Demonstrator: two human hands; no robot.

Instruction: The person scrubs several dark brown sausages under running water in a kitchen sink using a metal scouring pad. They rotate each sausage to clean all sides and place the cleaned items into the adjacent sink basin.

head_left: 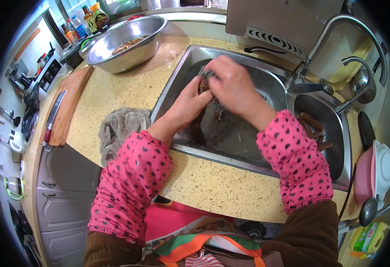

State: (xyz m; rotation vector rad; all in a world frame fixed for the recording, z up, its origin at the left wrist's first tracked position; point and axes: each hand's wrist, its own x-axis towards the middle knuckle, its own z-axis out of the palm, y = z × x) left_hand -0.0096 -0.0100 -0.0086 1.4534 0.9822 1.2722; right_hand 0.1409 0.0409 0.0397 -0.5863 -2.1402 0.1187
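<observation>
Over the large sink basin (244, 142), my left hand (187, 103) grips a dark brown, rough, elongated piece (203, 85) whose kind I cannot make out. Against its upper end, my right hand (232, 84) presses a greyish scrubber (202, 71), mostly hidden by the fingers and slightly blurred. Both hands are close together and wet. Beneath them the basin floor looks wet, with small dark scraps. In the smaller basin at the right lie several similar reddish-brown elongated pieces (310, 125), partly covered by my right sleeve.
A grey cloth (121, 131) lies left of the sink. Behind it stands a wide metal bowl (134, 58) with brownish contents. A knife (54, 113) rests on a wooden cutting board (72, 104). The faucet (315, 49) arches over the sink's back right; a pink basin (366, 178) leans at the right.
</observation>
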